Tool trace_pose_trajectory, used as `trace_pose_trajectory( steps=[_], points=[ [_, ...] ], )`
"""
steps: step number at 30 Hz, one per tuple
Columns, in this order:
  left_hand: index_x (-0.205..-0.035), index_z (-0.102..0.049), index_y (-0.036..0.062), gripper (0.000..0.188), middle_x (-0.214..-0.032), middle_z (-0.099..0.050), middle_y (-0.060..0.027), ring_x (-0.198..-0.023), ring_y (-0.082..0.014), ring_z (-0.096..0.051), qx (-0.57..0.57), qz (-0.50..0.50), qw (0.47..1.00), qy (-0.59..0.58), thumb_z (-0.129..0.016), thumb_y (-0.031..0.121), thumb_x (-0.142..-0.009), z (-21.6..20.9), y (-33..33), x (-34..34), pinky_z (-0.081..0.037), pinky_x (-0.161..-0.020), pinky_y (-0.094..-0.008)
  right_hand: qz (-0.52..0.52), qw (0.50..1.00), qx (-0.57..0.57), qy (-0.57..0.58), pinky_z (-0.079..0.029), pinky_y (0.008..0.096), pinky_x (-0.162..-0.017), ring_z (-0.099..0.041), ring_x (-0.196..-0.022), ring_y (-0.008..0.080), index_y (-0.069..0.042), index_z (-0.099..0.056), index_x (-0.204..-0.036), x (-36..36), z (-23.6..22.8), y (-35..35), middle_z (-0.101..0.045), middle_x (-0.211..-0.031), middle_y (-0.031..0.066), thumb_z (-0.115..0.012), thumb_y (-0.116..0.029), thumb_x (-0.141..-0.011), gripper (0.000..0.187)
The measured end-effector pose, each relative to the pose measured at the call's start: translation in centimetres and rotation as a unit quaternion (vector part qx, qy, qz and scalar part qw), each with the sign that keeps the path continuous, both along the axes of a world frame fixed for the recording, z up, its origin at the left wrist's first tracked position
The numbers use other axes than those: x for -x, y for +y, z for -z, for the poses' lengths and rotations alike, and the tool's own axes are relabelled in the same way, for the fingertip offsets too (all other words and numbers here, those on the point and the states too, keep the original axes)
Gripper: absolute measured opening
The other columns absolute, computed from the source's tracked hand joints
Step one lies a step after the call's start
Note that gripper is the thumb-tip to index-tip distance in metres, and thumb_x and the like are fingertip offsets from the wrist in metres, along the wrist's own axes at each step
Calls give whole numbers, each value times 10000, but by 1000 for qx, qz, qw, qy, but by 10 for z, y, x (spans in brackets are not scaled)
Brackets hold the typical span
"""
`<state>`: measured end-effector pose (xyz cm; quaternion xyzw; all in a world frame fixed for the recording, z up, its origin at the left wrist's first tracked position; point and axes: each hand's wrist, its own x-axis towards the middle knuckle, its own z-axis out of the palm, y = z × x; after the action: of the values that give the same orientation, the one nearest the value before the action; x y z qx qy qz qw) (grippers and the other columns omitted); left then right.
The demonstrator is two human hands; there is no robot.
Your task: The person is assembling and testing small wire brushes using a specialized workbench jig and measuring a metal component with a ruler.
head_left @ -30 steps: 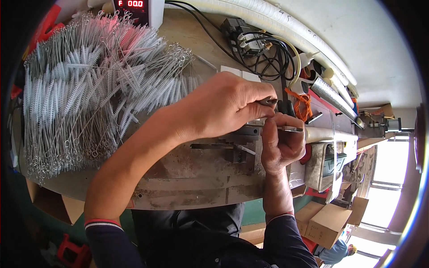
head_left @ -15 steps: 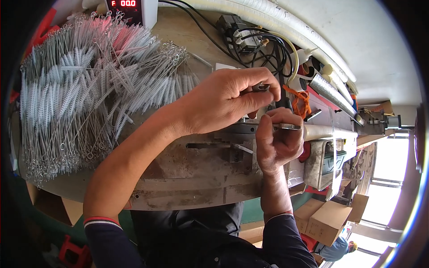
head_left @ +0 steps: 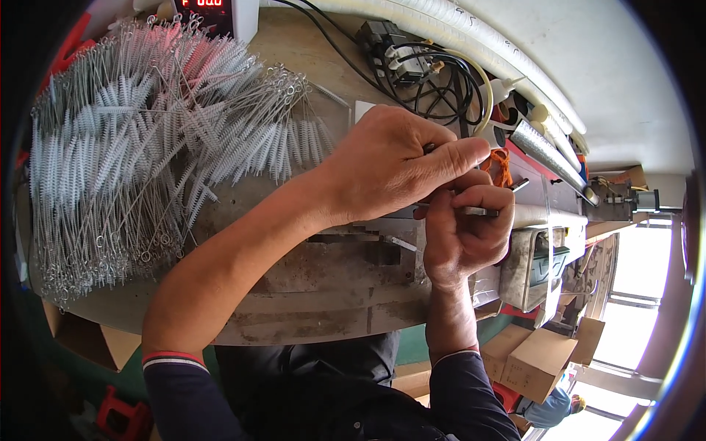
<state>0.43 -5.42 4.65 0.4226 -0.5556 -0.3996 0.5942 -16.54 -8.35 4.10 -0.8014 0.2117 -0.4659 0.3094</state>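
My left hand is closed above the workbench, its thumb stretched over curled fingers. Whatever it pinches is hidden behind the thumb and knuckles. Just below and to the right, my right hand is curled around a thin metal piece, mostly covered by the fingers. The two hands meet at the fingertips. Under them sits a dark metal fixture on the bench, partly hidden by my left forearm. A large heap of wire-handled bottle brushes with white bristles and looped ends fills the bench's left side.
Behind the heap stands a box with a red digital display. A black electrical unit with tangled cables lies at the back. Long pale tubes line the wall. To the right are orange cord, a grey bin and cardboard boxes.
My left hand has moved slightly right and closed in on my right hand, its thumb now reaching over it. The right hand has shifted a little to the right.
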Motion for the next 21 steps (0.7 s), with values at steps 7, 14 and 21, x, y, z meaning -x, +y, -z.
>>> trace_pose_trajectory(
  steps=[7, 14, 21],
  points=[
    [-865, -737, -5, 379, -666, -599, 12, -660, -36, -509, 46, -24, 999, 13, -605, 283, -1073, 2, 4, 5, -400, -533, -265, 26, 1000, 4, 4, -512, 228, -574, -659, -699, 133, -26, -469, -972, 1, 0, -1, -691, -985, 160, -642, 118, -866, 249],
    [-866, -731, -3, 359, -653, -578, 16, -622, -47, -517, 36, -9, 999, -15, -599, 258, -1074, 3, 6, -4, -397, -523, -259, 20, 998, 52, -17, -429, 187, -535, -624, -666, 84, -43, -491, -960, -6, 6, -5, -703, -893, 103, -672, 108, -798, 286],
    [-851, -728, -2, 360, -658, -585, 18, -617, -41, -518, 22, -3, 1000, -16, -603, 253, -1074, 1, 4, -1, -401, -518, -244, 43, 999, 10, -4, -426, 187, -511, -620, -627, 74, -49, -491, -959, 0, 4, -5, -709, -888, 98, -676, 102, -804, 285]
  ],
)
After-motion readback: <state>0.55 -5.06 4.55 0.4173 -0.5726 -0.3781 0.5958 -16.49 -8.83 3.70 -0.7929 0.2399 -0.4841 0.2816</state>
